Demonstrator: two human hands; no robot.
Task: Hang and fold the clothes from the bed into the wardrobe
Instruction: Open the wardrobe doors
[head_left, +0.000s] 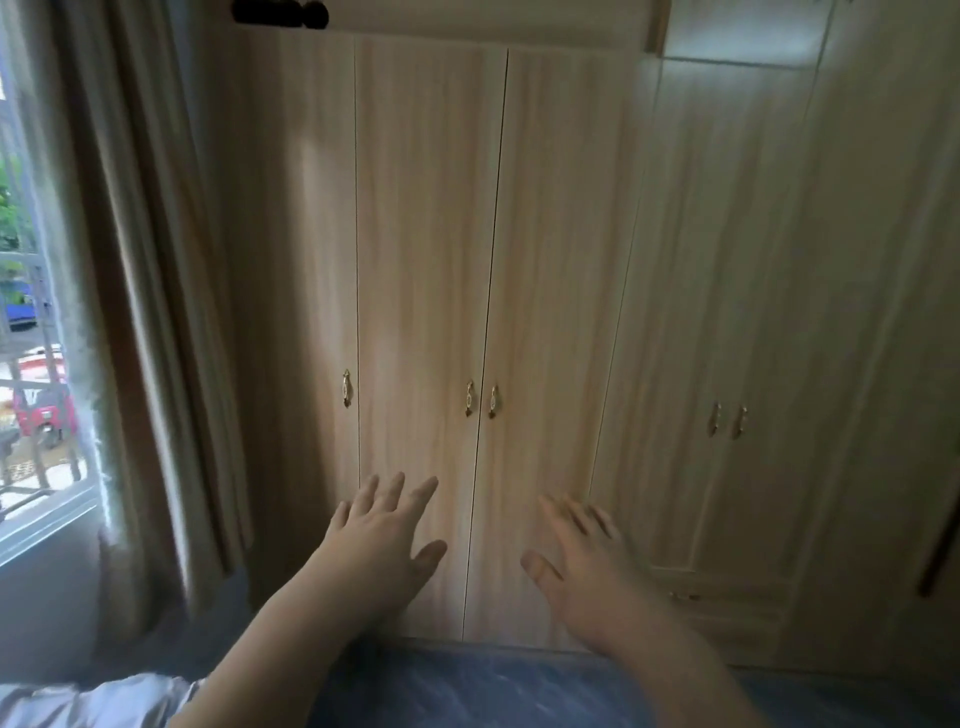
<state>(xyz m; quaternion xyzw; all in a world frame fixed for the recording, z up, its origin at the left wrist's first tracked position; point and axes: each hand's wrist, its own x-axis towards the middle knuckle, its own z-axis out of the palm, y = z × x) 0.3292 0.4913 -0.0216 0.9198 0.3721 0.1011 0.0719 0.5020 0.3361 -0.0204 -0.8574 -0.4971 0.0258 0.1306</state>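
**Both hands reaching toward the shut wardrobe**

Pale cloth (98, 701) lies nearest, lower left, on the blue bed (467, 686); beyond, left hand (382, 535) and right hand (582, 556) reach forward, fingers spread, holding nothing; handles (480, 399) stand upright above the fingertips, each hand about equally near; wardrobe (431, 234) doors shut; no writing legible.
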